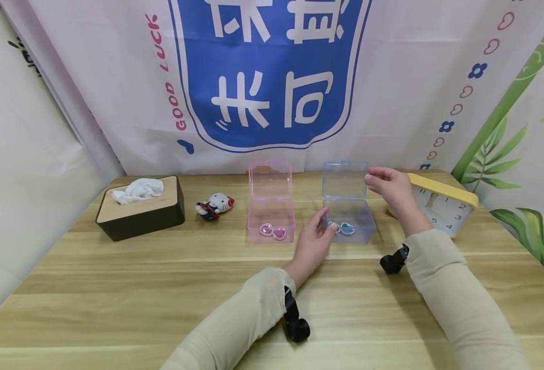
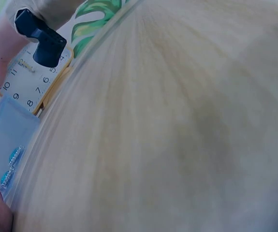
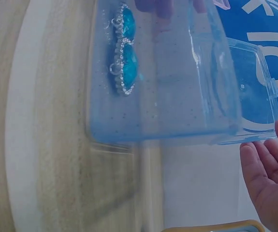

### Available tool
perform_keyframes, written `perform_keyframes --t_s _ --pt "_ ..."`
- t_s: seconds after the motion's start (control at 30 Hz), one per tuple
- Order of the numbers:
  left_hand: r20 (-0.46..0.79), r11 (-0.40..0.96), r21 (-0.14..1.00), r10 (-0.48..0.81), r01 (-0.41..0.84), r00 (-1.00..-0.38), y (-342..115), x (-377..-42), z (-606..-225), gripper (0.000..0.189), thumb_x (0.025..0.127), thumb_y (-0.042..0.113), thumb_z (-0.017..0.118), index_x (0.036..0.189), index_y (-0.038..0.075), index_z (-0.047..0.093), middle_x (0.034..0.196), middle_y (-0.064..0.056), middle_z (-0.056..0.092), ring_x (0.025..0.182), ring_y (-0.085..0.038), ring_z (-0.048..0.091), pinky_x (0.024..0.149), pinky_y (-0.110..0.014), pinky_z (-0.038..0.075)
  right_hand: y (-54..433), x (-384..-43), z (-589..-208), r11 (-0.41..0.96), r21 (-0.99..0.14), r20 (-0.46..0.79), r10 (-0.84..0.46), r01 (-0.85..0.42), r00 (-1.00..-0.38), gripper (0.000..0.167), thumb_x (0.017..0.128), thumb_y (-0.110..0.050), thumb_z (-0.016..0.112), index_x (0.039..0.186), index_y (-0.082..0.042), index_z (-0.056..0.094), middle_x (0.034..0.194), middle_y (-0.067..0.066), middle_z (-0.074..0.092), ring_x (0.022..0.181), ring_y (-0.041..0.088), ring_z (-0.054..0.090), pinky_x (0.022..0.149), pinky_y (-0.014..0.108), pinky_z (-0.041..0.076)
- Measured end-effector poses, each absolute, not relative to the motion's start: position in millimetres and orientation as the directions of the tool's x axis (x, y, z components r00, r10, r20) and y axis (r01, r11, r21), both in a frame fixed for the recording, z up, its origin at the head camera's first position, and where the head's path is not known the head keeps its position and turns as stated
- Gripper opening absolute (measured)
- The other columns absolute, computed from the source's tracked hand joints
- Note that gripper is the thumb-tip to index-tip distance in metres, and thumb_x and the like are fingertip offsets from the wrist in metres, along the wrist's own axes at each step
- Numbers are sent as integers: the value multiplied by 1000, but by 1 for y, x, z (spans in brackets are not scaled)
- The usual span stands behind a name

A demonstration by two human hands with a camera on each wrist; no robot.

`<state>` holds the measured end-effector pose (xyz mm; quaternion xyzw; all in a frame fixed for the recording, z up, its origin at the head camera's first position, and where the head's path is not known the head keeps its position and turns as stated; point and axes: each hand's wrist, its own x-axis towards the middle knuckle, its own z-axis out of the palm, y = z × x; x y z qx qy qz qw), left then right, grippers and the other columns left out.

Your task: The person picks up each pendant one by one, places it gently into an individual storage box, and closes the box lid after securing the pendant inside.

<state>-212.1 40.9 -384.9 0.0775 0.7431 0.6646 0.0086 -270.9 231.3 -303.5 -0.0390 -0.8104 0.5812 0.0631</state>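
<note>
A clear blue plastic box (image 1: 361, 231) stands with its hinged lid (image 1: 344, 181) raised. Inside lies a blue-gem hair ornament shaped like small sunglasses (image 3: 128, 67), edged in silvery beads. My left hand (image 1: 312, 244) holds the box at its left front corner, thumb at the front wall and fingers along the left side. At the right edge of the raised lid is my right hand (image 1: 394, 192), fingertips touching near the corner, fingers fairly straight (image 3: 274, 179). To the left, an open pink box (image 1: 255, 234) holds a similar pink piece (image 1: 273, 231).
A yellow-framed clock (image 1: 443, 205) leans behind my right wrist. On the left are a tissue box (image 1: 142, 223) and a small cat doll (image 1: 214, 205). A printed cloth (image 1: 128, 103) hangs behind the wooden table (image 1: 114, 308).
</note>
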Motion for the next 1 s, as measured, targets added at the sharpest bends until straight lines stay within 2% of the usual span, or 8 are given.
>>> perform_keyframes --t_s 0.13,0.37,0.6,0.83,1.0 --pt "90 107 989 124 104 -988 41 -212 -386 48 91 19 57 137 19 45 142 -12 41 127 -23 44 102 -29 40 232 -265 -301 318 -948 67 128 -24 -990 46 92 -19 55 129 7 47 100 -2 51 82 -2 55 88 20 51" --pt "85 112 989 126 99 -988 42 -212 -386 47 91 19 57 137 21 46 143 -11 40 128 -21 43 102 -28 40 232 -252 -299 317 -948 80 104 -44 -991 45 93 -17 55 129 9 45 100 -2 52 85 -2 55 82 13 50" --pt "92 120 987 128 107 -988 42 -212 -385 48 91 19 57 137 19 45 143 -12 40 128 -22 43 102 -28 40 235 -241 -301 305 -951 90 88 -59 -992 45 93 -17 54 129 8 45 96 -8 53 86 -3 55 87 16 49" --pt "95 115 987 124 110 -988 42 -213 -386 47 91 19 57 137 19 45 142 -13 41 127 -23 44 102 -28 40 235 -232 -303 305 -947 123 61 -99 -991 41 93 -14 53 124 11 46 89 -14 53 85 -2 54 81 11 50" --pt "89 128 986 125 105 -988 42 -213 -386 47 91 19 57 137 20 45 143 -12 40 128 -23 44 102 -29 40 236 -223 -304 343 -936 106 58 -80 -993 41 92 -18 56 122 8 49 89 -14 53 83 -1 52 72 10 49"
